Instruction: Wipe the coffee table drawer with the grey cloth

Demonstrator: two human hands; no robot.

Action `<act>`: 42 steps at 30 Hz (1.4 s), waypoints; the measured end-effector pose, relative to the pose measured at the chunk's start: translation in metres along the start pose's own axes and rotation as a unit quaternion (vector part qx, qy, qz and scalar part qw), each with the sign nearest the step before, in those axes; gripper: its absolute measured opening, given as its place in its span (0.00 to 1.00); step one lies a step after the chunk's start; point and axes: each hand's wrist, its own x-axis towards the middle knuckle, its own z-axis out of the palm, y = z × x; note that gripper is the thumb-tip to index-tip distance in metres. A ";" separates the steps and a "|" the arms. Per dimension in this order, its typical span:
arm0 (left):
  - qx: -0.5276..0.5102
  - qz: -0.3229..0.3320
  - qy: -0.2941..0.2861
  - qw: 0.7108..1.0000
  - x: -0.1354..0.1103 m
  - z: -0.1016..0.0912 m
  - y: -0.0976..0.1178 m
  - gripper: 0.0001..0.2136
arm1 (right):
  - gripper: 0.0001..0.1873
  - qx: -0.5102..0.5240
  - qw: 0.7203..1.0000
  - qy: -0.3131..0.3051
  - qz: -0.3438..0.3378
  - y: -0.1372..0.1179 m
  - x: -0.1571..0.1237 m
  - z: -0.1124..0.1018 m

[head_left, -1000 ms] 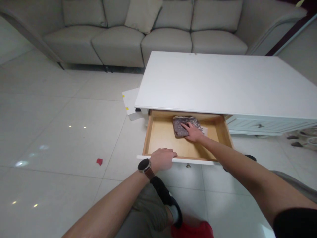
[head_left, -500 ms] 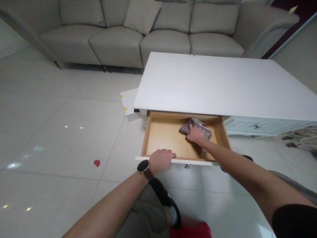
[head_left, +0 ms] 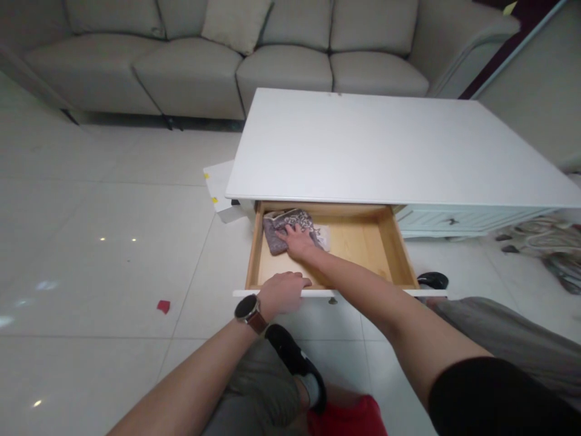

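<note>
A wooden drawer (head_left: 358, 254) stands pulled out of the white coffee table (head_left: 363, 151). Over its white front edge my left hand (head_left: 282, 290) is closed, left of the small metal knob (head_left: 333, 300); a watch (head_left: 249, 309) is on that wrist. Inside the drawer, at the far left, lies a purple-grey patterned cloth (head_left: 275, 237), partly folded, its pale end towards the right. My right hand (head_left: 299, 242) rests on top of it with fingers spread, pressing it against the drawer bottom. The palm covers part of the cloth.
A grey sofa (head_left: 190, 72) runs behind the table. A white box (head_left: 222, 188) with yellow marks sits on the tiled floor at the table's left. A red scrap (head_left: 163, 306) lies farther left. My black-shod foot (head_left: 295, 357) and something red (head_left: 347, 418) are below the drawer.
My right hand and the cloth have gone from the right side of the drawer to its left side, the fingers now spread wider. My left hand stays on the drawer front.
</note>
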 end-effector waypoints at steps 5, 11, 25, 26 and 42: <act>0.010 -0.005 -0.012 1.000 0.000 -0.001 0.000 0.16 | 0.35 -0.032 0.995 -0.012 0.090 0.108 -0.064 -0.012; 0.013 0.001 -0.001 1.000 -0.001 -0.001 0.002 0.13 | 0.39 -0.058 0.973 -0.066 0.211 0.197 -0.138 -0.012; 0.015 -0.007 -0.002 1.000 0.000 0.001 0.005 0.12 | 0.28 0.062 0.965 -0.249 0.056 0.143 -0.136 -0.034; 0.017 -0.008 0.002 1.000 0.000 0.001 0.004 0.12 | 0.26 0.056 0.975 -0.209 0.053 0.141 -0.132 -0.045; 0.061 0.249 0.174 0.951 -0.009 0.024 0.057 0.13 | 0.15 0.126 0.948 -0.231 -0.177 0.042 -0.125 -0.078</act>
